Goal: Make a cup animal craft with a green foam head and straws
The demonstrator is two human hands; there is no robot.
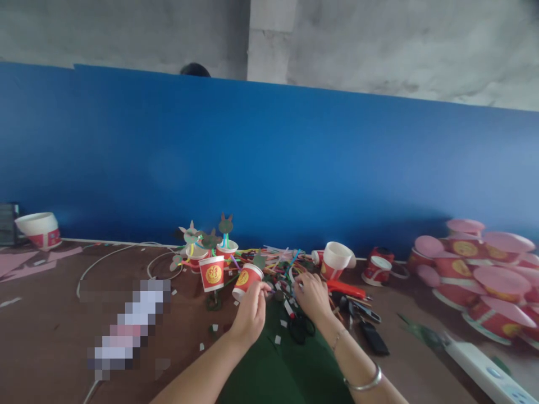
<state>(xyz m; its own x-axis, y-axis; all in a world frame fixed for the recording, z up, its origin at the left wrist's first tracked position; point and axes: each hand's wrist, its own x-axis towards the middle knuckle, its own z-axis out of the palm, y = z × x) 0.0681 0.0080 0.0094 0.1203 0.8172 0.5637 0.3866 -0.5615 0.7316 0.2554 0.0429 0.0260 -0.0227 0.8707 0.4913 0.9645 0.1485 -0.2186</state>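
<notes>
My left hand [251, 312] is closed in a pinch beside a tilted red-and-white paper cup [247, 280] with a yellow emblem. Whatever lies between its fingertips is too small to make out. My right hand [312, 294], with a bangle on the wrist, has its fingers bent together over a pile of coloured pipe cleaners [269, 257]; what they grip is hidden. Black-handled scissors [302, 326] lie between my forearms. Left of the tilted cup, another red paper cup [211, 274] stands near several cups with dark animal-head cutouts [226, 223] on stems.
Stacked white-rimmed cups [336, 259], an orange-red tool [346, 289] and a black object [374, 338] lie to the right. Pink-topped red cups [501, 280] are heaped at far right, near a white power strip [484, 359]. A blue partition [269, 168] stands behind the table.
</notes>
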